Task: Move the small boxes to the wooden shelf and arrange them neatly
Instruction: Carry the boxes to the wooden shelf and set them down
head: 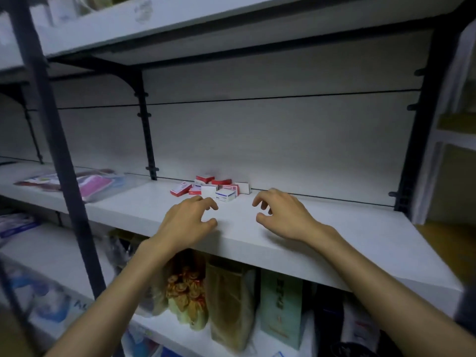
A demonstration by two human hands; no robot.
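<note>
Several small red-and-white and blue-and-white boxes [215,188] lie in a loose heap at the back of the pale shelf board [334,228], close to the rear panel. One red box [180,188] lies a little apart on the left of the heap. My left hand [188,222] hovers over the shelf just in front of the heap, fingers curled and apart, holding nothing. My right hand [280,215] is to the right of the heap, also empty with fingers spread and bent. Neither hand touches a box.
A dark metal upright [59,155] stands at the left front, another bracket post [148,130] behind. Flat plastic packets [85,184] lie on the shelf's left part. Bags and cartons [231,300] fill the shelf below. An upper shelf [206,24] overhangs.
</note>
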